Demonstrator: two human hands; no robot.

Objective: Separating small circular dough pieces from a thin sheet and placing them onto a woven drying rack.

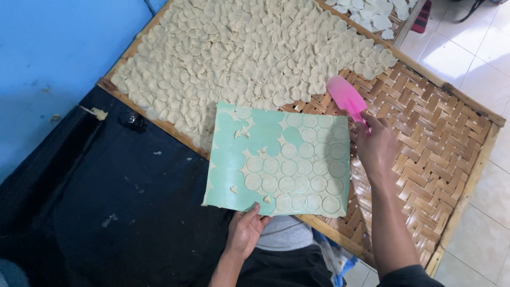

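Woven bamboo tray [441, 138], set on a tiled floor [489, 48]; its far and left portion is thickly covered with small pale dough discs [239, 48], overlapping like scales. The near-right portion of the weave is bare.

Left hand [245, 231]: holds a pale green board [234, 159] by its near edge, thumb on top and fingers under, pinching it. The board is tilted up over the tray's near rim, its far edge close to the heap of discs.

Right hand [375, 146]: closed round the handle of a pink spatula [345, 95], whose blade lies past the board's far-right corner, over the bare weave just beside the heap. How tightly the fingers wrap the handle cannot be told, since the back of the hand hides them.

On the board: a thin dough sheet, cut into circles. Rows of cut rounds [303, 170] remain across the right and near part. The left and upper-left part shows bare green, with only ragged scraps [243, 132] between emptied circles.

Judgement on progress: roughly a third of this board looks cleared, the rest not yet lifted. The tray seems well over half filled, with room left on the right. A second tray [372, 13] with discs shows at the top edge. Dark cloth [106, 202] lies left of the board.
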